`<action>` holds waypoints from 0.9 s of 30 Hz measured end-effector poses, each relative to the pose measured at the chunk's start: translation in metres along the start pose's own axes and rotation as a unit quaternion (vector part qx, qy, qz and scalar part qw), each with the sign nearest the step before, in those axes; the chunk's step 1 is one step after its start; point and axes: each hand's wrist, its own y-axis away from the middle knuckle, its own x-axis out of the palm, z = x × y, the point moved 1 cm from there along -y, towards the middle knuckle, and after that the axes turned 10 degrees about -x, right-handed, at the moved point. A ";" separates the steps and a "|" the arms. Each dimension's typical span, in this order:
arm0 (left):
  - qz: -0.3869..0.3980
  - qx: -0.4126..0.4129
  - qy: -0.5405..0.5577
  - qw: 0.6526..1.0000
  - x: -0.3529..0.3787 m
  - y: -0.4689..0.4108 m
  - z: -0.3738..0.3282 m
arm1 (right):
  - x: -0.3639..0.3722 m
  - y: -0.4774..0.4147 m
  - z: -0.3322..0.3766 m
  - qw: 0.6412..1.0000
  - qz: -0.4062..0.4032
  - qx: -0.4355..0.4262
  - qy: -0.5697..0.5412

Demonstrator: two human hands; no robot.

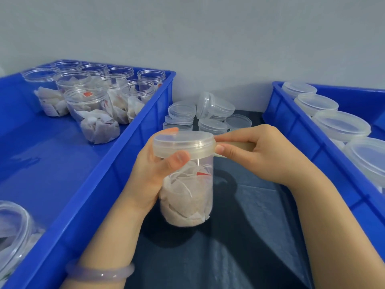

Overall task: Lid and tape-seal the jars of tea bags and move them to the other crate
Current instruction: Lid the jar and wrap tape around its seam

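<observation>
Head view: left hand (153,178) is gripping a lidded jar (187,197), right hand (262,152) is pinching tape (239,145) against it. Several unlidded jars (91,105) are waiting in the left crate (145,126).

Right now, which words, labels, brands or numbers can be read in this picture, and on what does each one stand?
No text is readable.
Red tea-bag tag inside the held jar: blurred, no print readable.
Red label in an open jar in the left crate: too small to read.
</observation>
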 end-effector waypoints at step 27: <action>-0.210 0.029 -0.136 0.968 0.005 0.003 -0.007 | -0.008 0.012 0.037 0.994 0.073 -0.060 0.061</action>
